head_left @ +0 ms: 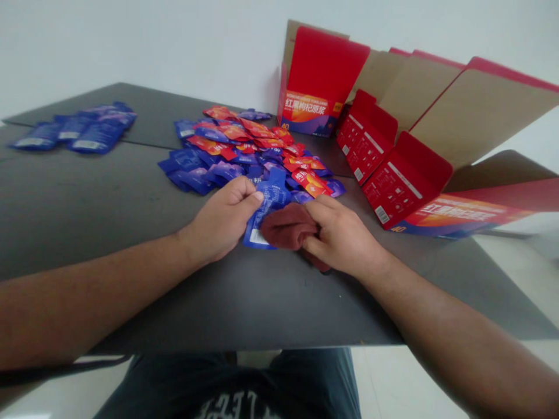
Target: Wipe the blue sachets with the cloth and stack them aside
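Between thumb and fingers, my left hand point(225, 218) pinches the left edge of a blue pouch point(257, 220) with pale printing and a white label near its lower end. My right hand point(343, 235) is closed on a bunched brown cloth point(290, 226), which lies against the pouch's right side and covers part of it. Just beyond my hands spreads a heap of red-orange and blue pouches point(244, 139), some overlapping. The fingers of my right hand are partly hidden by the cloth.
Several blue pouches point(94, 131) lie in a separate group at the left of the dark table point(131, 215). Open red cartons point(323, 81) with raised flaps stand at the back and right. The table's front edge runs just above my lap.
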`<state>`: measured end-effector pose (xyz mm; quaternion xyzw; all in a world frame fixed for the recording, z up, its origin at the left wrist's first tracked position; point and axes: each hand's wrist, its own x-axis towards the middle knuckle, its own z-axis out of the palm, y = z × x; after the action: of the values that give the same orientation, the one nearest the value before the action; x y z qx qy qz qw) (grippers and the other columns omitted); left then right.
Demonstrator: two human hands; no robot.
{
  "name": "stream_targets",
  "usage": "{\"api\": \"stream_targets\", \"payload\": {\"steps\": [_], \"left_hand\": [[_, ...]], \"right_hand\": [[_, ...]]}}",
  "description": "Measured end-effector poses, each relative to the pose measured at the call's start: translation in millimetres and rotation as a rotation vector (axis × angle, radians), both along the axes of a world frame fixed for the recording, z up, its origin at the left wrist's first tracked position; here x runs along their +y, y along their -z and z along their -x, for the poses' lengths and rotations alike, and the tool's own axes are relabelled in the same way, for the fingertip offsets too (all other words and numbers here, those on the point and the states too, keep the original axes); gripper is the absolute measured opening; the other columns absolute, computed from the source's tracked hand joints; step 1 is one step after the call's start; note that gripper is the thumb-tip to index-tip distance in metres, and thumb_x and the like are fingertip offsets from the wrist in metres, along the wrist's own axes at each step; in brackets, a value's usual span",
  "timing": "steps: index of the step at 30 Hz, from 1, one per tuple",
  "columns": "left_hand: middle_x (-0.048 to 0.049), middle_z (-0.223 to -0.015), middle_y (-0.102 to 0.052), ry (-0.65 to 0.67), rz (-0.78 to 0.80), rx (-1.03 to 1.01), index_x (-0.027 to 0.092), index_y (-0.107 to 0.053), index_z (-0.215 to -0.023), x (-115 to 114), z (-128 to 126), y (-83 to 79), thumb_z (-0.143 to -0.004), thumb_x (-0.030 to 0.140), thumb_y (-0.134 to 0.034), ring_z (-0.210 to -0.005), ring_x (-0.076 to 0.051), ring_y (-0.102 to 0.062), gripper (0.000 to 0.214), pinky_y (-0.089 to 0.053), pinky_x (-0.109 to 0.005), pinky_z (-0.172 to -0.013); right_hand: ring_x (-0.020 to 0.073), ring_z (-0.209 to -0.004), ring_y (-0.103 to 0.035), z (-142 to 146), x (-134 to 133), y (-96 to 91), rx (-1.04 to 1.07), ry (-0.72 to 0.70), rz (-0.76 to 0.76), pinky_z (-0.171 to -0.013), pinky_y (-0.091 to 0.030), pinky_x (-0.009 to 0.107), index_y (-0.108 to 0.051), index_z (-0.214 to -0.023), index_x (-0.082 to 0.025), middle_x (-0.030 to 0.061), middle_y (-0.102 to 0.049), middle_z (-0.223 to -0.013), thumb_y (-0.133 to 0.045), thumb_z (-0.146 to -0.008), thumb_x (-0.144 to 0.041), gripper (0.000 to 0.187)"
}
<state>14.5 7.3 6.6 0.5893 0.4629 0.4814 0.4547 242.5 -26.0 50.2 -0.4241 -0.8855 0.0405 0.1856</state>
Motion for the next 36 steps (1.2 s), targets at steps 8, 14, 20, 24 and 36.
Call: {"api": "stream_targets", "payload": {"steps": [8, 14, 20, 24, 36], "left_hand": [[0.0023, -0.067, -0.051, -0.040, -0.082, 0.127, 0.021, -0.053, -0.081, -4, -1, -4.4, -0.095, 0.034, -0.060, -0.062, -0.014, -0.044, 0.021, -0.035, -0.028, -0.056], [0.0019, -0.068, -0.051, 0.012, -0.114, 0.186, 0.021, -0.053, -0.078, -5, -1, -9.1, -0.096, 0.035, -0.059, -0.065, -0.015, -0.045, 0.024, -0.036, -0.029, -0.060], [0.0016, -0.069, -0.051, 0.026, -0.193, 0.302, 0.020, -0.054, -0.077, -4, 4, -15.8, -0.096, 0.029, -0.059, -0.070, -0.015, -0.046, 0.022, -0.036, -0.029, -0.064], [0.0016, -0.069, -0.050, 0.083, -0.145, 0.211, 0.020, -0.052, -0.077, -2, 2, -7.9, -0.097, 0.031, -0.058, -0.067, -0.015, -0.045, 0.023, -0.036, -0.029, -0.063], [0.0014, -0.071, -0.052, 0.085, -0.108, 0.072, 0.020, -0.053, -0.079, -3, 0, -2.8, -0.096, 0.031, -0.060, -0.064, -0.014, -0.043, 0.022, -0.036, -0.029, -0.059]], "right_hand": [[0.0228, -0.092, -0.059, 1, -1, 1.7, -0.001, 0.015, -0.009, -0.078, -0.047, 0.033, -0.062, -0.095, -0.022, 0.0056, -0.063, -0.097, -0.065, -0.084, -0.021, 0.012], [0.0232, -0.094, -0.060, 4, -3, 2.0, -0.039, -0.065, 0.024, -0.080, -0.048, 0.034, -0.062, -0.099, -0.023, 0.0055, -0.063, -0.100, -0.063, -0.085, -0.021, 0.015], [0.0236, -0.089, -0.058, -6, 7, -0.9, 0.030, 0.076, -0.063, -0.076, -0.046, 0.034, -0.054, -0.087, -0.023, 0.0058, -0.062, -0.093, -0.065, -0.079, -0.019, 0.014], [0.0226, -0.086, -0.057, -8, 10, -0.6, 0.053, 0.060, -0.089, -0.075, -0.044, 0.033, -0.052, -0.084, -0.023, 0.0049, -0.060, -0.089, -0.063, -0.079, -0.018, 0.014], [0.0218, -0.086, -0.056, 2, -1, 3.2, 0.058, 0.028, -0.063, -0.074, -0.043, 0.033, -0.055, -0.087, -0.023, 0.0040, -0.059, -0.090, -0.064, -0.081, -0.019, 0.012]]}}
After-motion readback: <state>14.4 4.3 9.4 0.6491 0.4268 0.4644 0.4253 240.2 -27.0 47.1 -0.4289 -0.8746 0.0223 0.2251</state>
